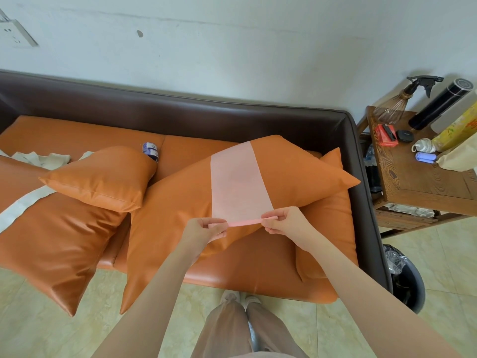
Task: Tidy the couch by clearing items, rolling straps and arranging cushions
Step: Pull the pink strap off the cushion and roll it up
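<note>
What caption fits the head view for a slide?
Both hands, left and right, roll the pink strap on a cushion.

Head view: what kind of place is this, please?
Probably a living room or lounge in a home. A couch with orange cushions stands against a plain wall, a wooden side table holds small household things, and the floor is tiled.

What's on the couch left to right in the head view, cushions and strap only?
Large cushion with white strap → small cushion → large cushion with pink strap, its near end pinched by left hand and right hand → partly hidden cushion.
</note>
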